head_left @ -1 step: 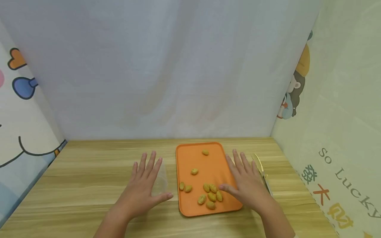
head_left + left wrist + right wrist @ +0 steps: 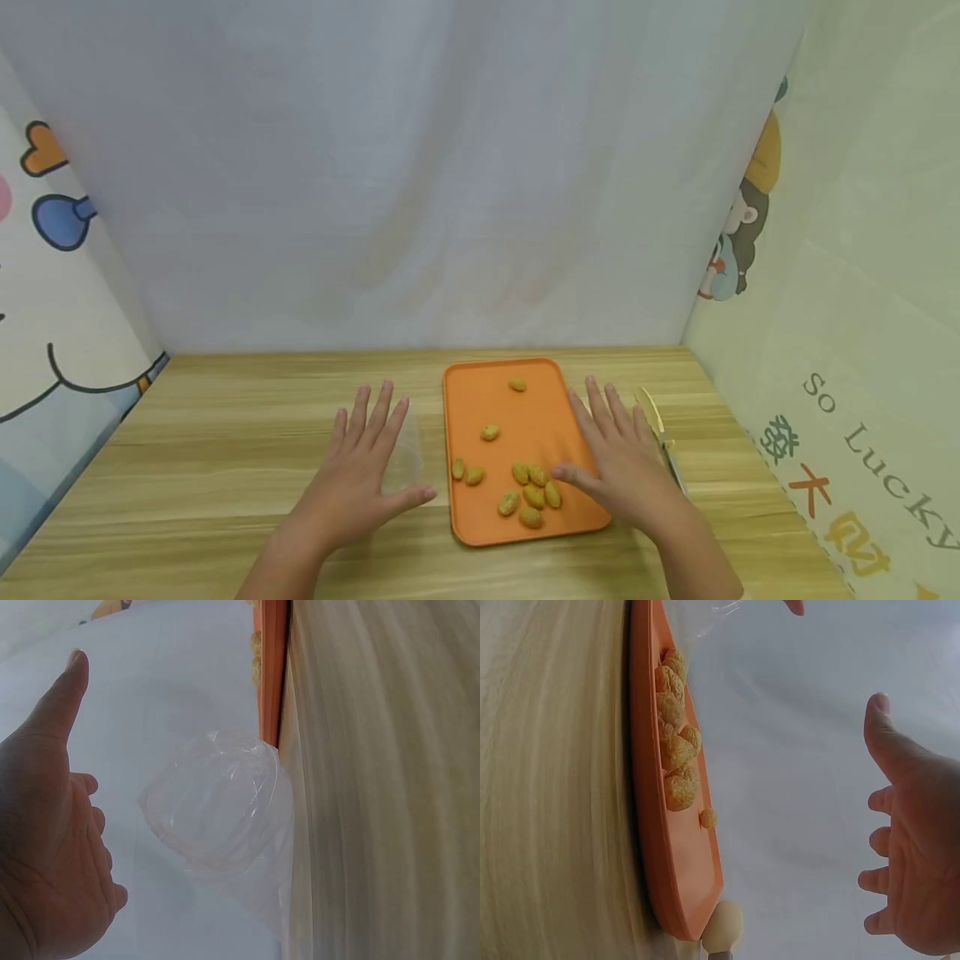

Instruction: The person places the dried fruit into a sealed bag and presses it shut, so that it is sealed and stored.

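Observation:
My left hand (image 2: 356, 492) hovers palm down with fingers straight and thumb spread, holding nothing. Beneath and beside it stands a clear plastic bag (image 2: 405, 458), partly hidden; the left wrist view shows its rounded, crinkled opening (image 2: 217, 802). An orange tray (image 2: 472, 400) lies between the hands, bearing several wrinkled yellow-brown oval pieces (image 2: 532, 497), most of them in its near half. Over the tray's right edge, my right hand (image 2: 633, 475) is spread and holds nothing. In the right wrist view its palm (image 2: 930, 862) is apart from the tray (image 2: 690, 862).
Right of the right hand lies a slim utensil (image 2: 672, 467) with a gold curved end and a silver handle. The wooden tabletop (image 2: 225, 467) reaches back to a pale cloth (image 2: 420, 208). Printed cloths hang at the left (image 2: 82, 300) and right (image 2: 847, 292).

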`<control>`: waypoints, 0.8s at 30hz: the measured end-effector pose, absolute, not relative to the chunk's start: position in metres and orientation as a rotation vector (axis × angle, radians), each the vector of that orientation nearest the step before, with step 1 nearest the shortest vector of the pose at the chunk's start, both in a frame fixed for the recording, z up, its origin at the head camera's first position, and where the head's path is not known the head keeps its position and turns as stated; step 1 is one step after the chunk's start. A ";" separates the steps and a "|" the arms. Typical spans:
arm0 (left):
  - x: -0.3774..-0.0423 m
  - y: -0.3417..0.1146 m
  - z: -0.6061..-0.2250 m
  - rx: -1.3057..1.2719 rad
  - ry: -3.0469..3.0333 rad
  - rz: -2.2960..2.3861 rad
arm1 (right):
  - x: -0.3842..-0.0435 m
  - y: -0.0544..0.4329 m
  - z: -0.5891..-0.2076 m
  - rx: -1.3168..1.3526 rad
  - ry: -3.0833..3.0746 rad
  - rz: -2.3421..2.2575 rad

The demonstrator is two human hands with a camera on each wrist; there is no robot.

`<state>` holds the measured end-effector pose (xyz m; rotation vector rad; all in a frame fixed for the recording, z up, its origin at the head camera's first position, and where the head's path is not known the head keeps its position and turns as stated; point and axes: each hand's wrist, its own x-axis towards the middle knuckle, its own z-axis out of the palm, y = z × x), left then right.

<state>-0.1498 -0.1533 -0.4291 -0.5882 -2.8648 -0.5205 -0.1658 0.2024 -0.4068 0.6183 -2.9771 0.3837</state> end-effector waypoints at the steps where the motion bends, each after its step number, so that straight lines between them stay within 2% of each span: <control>1: -0.149 -0.153 -0.429 -0.589 -2.864 -0.531 | -0.165 0.202 -0.407 0.620 -2.977 0.396; 24: -0.158 -0.183 -0.423 -0.632 -2.813 -0.607 | -0.167 0.203 -0.400 0.651 -2.884 0.420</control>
